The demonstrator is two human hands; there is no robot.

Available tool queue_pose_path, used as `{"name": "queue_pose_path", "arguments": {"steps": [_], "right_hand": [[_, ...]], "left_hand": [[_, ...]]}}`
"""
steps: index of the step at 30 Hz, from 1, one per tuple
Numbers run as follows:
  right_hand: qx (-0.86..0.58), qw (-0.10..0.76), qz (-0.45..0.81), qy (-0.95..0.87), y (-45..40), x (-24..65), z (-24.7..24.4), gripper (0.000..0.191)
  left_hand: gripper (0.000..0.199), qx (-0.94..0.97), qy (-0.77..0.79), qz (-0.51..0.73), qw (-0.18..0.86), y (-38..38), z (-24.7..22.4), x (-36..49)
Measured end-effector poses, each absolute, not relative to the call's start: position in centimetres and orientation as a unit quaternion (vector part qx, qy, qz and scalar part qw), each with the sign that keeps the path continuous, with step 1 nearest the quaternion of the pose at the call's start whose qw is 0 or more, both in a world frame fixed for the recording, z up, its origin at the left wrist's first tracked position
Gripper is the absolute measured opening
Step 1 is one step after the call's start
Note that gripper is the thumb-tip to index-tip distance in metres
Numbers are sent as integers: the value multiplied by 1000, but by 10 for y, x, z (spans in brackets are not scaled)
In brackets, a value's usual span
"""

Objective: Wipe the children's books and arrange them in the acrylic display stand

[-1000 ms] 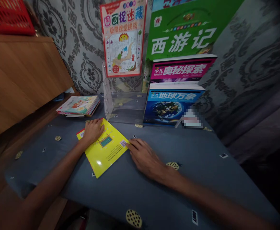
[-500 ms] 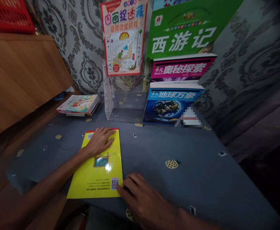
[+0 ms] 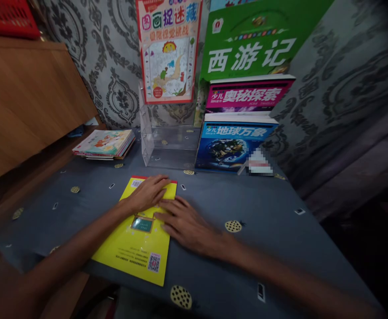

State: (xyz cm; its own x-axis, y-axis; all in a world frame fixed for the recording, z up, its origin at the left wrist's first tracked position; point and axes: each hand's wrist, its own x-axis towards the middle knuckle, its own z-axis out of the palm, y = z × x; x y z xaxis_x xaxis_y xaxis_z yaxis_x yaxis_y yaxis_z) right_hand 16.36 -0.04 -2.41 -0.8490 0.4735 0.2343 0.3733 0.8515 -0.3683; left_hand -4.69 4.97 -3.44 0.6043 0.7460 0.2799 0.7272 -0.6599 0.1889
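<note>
A yellow book (image 3: 130, 250) with a red edge along its far end lies flat on the cloth-covered table, turned a little clockwise. Printed on its upward side are a small green chalkboard, a barcode and a QR code. My left hand (image 3: 148, 193) rests on the book's far part, palm down with fingers stretched out. Over its right edge lies my right hand (image 3: 189, 226), also flat, fingers spread onto the yellow cover and close to the left fingertips. Neither hand grips anything.
Behind stands a clear acrylic rack (image 3: 172, 157) with a blue book (image 3: 229, 150), a magenta book (image 3: 250, 95), a green book (image 3: 247, 53) and a red-bordered book (image 3: 170, 57). A stack of thin books (image 3: 104, 144) sits at the back left, near a wooden cabinet (image 3: 24, 97).
My right hand has moved from the book's near right corner up to its right edge. The book has turned slightly, its far end shifting right, with my left hand on it.
</note>
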Motion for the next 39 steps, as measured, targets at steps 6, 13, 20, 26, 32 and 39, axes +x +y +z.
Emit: {"name": "queue_pose_path", "arguments": {"steps": [6, 13, 20, 26, 32, 39], "right_hand": [[-345, 127, 151, -918, 50, 162, -35, 41], [-381, 122, 107, -910, 58, 164, -40, 47], [-330, 150, 69, -929, 35, 170, -43, 39], [-210, 156, 123, -957, -8, 181, -38, 39], [-176, 151, 177, -957, -30, 177, -31, 35], [-209, 135, 174, -953, -34, 174, -23, 31]], "left_hand": [[39, 874, 456, 168, 24, 48, -38, -78], [45, 830, 527, 179, 24, 34, -40, -119], [48, 815, 553, 175, 9, 19, -41, -141], [50, 826, 553, 104, 27, 1, -29, -159], [53, 783, 607, 123, 60, -20, -17, -146], [62, 691, 666, 218, 178, -25, -12, -127]]}}
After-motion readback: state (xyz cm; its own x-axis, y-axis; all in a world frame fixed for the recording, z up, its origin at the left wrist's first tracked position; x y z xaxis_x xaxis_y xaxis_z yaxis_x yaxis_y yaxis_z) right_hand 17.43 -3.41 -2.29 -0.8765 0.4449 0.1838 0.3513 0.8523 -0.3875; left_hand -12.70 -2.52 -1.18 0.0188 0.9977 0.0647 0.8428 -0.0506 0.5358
